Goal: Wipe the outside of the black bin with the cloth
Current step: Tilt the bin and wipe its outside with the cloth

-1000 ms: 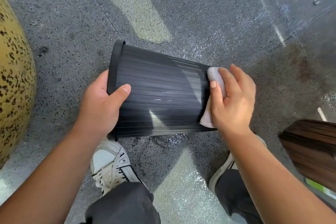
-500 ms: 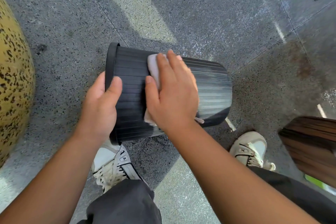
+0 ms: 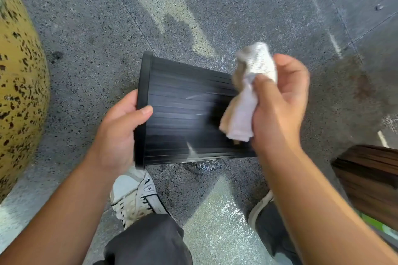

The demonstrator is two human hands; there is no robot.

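The black ribbed bin (image 3: 183, 118) lies on its side above the pavement, its rim to the left and its base to the right. My left hand (image 3: 120, 133) grips the rim, thumb lying across the ribs. My right hand (image 3: 280, 105) holds a crumpled white cloth (image 3: 247, 97) pinched between thumb and fingers, palm turned towards me. The cloth is raised in front of the bin's base end, and I cannot tell whether it touches the bin. The hand and cloth hide that end.
Speckled grey pavement (image 3: 215, 6) lies all around. A large yellow spotted rounded object (image 3: 19, 84) stands at the left. A dark wooden slatted object (image 3: 370, 180) sits at the right edge. My two shoes (image 3: 135, 196) and dark trouser legs are just below the bin.
My right hand slid the cloth from near the rim back to the base end, then turned palm-up and bunched the cloth off the ribs. The left hand kept its hold on the rim.
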